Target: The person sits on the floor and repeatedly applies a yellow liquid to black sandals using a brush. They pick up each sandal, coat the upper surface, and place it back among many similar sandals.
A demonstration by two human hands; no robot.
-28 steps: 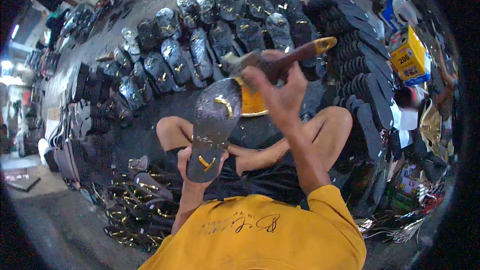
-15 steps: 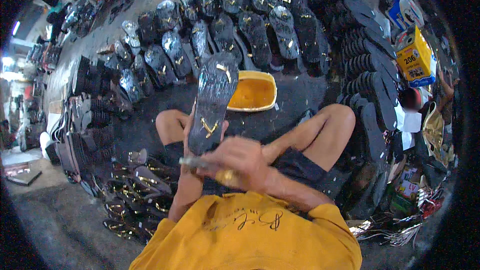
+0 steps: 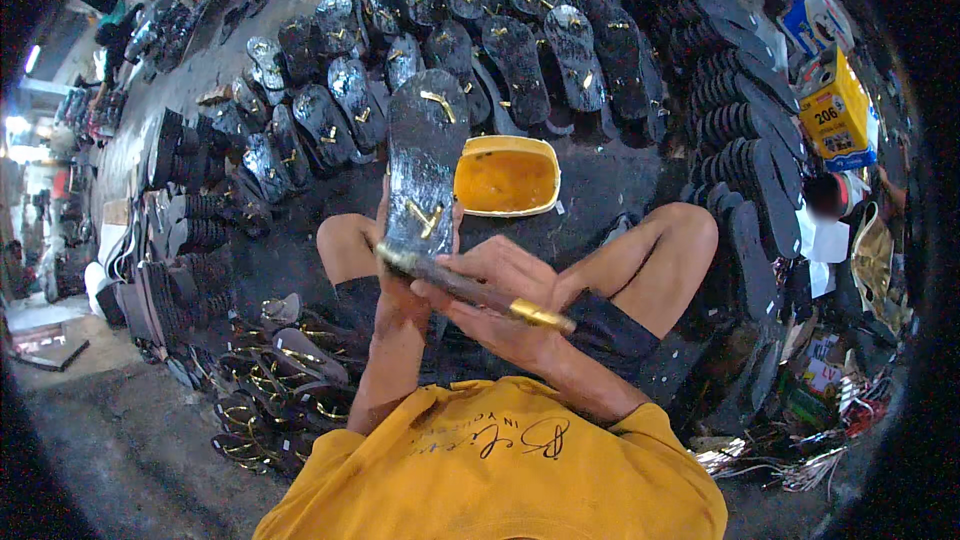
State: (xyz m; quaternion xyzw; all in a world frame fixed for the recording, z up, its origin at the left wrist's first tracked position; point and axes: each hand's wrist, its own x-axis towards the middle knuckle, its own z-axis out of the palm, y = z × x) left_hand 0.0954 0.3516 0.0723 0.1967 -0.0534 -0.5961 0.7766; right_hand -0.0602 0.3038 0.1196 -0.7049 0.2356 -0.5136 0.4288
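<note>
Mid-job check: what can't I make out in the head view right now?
All in the head view:
- Left hand: mostly hidden behind the sole it holds.
- Sole's near end: covered by the brush in the right hand.
- Bristles: blurred; contact unclear.
- Tub: left end hidden behind the sole.

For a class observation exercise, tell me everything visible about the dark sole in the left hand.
The dark sole is long, flat and rounded at its far end. Its black, rubbery-looking face is glossy with pale, wet-looking streaks. A bent gold strip sits near the far end, a gold Y-shaped piece nearer the person. It points away from the person, face toward the camera, held by the left hand. A brush crosses its near end; contact is unclear.
</note>
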